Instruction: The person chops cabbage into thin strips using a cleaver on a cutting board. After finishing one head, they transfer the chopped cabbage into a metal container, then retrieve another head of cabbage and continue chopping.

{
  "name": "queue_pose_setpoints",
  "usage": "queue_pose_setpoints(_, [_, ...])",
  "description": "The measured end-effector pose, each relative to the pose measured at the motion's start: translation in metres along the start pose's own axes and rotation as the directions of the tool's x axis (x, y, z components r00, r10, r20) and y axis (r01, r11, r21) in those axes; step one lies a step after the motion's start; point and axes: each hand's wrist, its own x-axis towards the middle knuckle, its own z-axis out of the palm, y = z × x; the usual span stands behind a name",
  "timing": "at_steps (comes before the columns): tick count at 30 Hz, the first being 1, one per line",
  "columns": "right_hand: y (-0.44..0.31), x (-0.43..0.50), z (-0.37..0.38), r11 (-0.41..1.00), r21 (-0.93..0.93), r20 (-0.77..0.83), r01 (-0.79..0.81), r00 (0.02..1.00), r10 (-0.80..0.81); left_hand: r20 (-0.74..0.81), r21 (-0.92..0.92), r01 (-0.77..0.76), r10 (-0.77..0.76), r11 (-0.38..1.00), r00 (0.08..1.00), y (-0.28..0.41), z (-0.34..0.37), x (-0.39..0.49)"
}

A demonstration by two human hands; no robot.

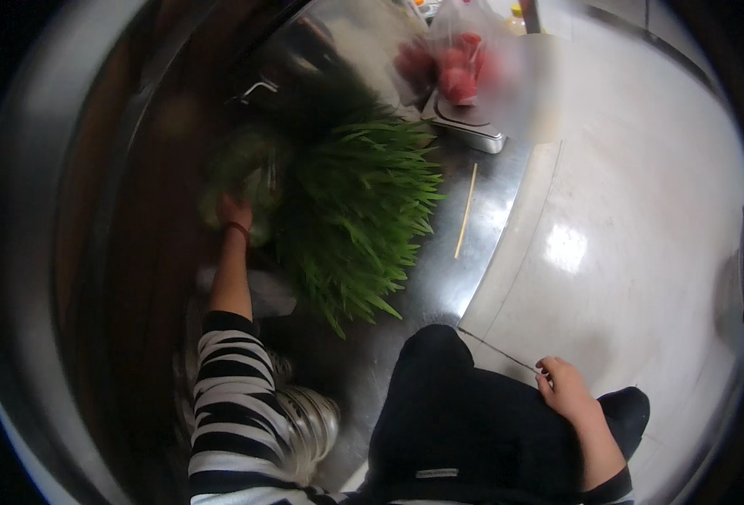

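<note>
My left hand (238,213), with a red band at the wrist, reaches into the dim space under a steel surface. It touches or grips a pale green, blurred mass (259,196) that looks like vegetables; the fingertips are hidden. Right beside that hand spreads a large bunch of leafy greens (359,208) with long, narrow, pointed leaves. My right hand (564,386) hangs near my right knee, above the pale tiled floor. Its fingers are loosely curled and apart, and nothing shows in them.
A thin wooden stick (466,211) lies on the steel shelf (438,271). Beyond it a lidded metal container (485,140) stands near a clear plastic bag (454,25) of red items. A yellow-capped bottle (516,24) stands behind. Ribbed shiny metalware (312,416) sits by my left sleeve.
</note>
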Motion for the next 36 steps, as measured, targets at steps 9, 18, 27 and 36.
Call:
queue_pose_setpoints(9, [-0.018, -0.004, 0.014, 0.996, -0.072, 0.033, -0.048, 0.998, 0.050, 0.055, 0.260, -0.183, 0.174, 0.948, 0.983, -0.019, 0.013, 0.043])
queue_pose_setpoints(18, [-0.034, 0.007, 0.013, 0.995, -0.074, 0.106, -0.061, 0.992, 0.069, 0.290, 0.524, -0.055, -0.117, 0.850, 0.950, 0.002, -0.010, 0.049])
queue_pose_setpoints(27, [-0.047, 0.019, 0.015, 0.997, -0.044, 0.129, -0.066, 0.989, 0.071, -0.073, -0.244, 0.054, -0.073, 0.968, 0.995, -0.023, 0.050, 0.004])
queue_pose_setpoints(36, [-0.047, 0.031, 0.020, 0.998, -0.062, 0.169, 0.013, 0.986, -0.003, 0.052, 0.102, -0.177, 0.172, 0.979, 0.984, -0.004, 0.047, -0.031])
